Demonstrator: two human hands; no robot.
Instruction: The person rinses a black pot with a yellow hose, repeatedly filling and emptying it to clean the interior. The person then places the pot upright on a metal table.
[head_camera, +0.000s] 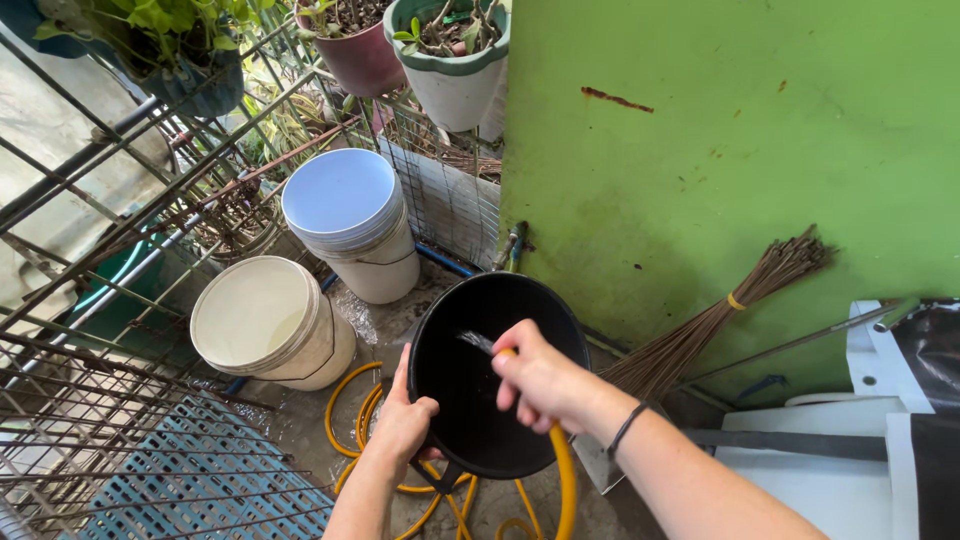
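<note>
While we look down past our arms, the green wall (740, 150) fills the right of the view, with a twig broom (720, 325) leaning against it, its bristle end down to the left and its bound end up to the right. To the left runs a rusty metal grille (110, 250), and a teal slatted crate (200, 480) lies at the lower left. Two white buckets stand on the wet floor: the taller stacked bucket (350, 220) near the grille and the cream bucket (265, 320) just beside it, both tilted towards us. Between our hands sits the black basin (480, 400), tipped up so its open mouth faces us. Our left hand (405, 420) is closed on its lower left rim, thumb over the edge. Our right hand (540, 380) is wrapped around the yellow hose (562, 470), whose long axis runs up from the floor, its end pointing up and left into the basin, where water streams out. More hose lies coiled on the floor below
</note>
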